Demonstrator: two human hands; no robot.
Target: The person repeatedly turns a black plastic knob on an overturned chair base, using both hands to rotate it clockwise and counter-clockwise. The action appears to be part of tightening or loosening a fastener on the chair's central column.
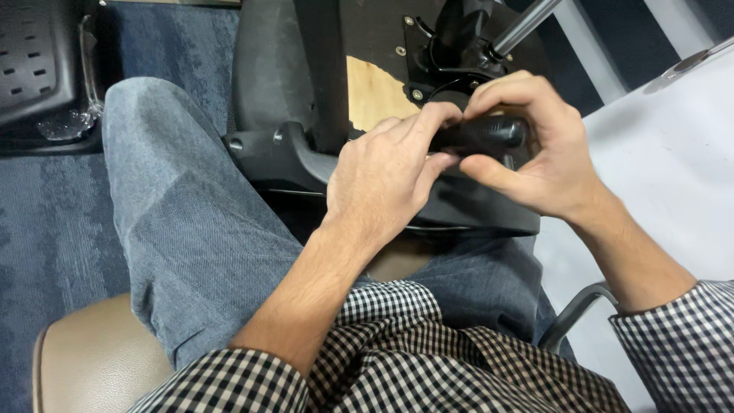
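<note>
Head view: both hands (459,157) curl around black handle (482,134).

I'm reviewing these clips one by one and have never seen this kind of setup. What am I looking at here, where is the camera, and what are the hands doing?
There is no machine here: a person works with two bare hands, and the single picture comes from a camera worn on their head, looking down at their lap. The person sits on a tan seat, in blue jeans and a black-and-white checked shirt.

Across their knees lies an overturned office chair, underside up: you can see its dark base, a patch of bare wood, a black metal mechanism plate with screws, and a shiny metal column.

Both hands meet on a black handle-like lever. The left hand pinches its near end; the right hand curls around its far end from above.

Blue carpet lies to the left, a white surface to the right.
</note>
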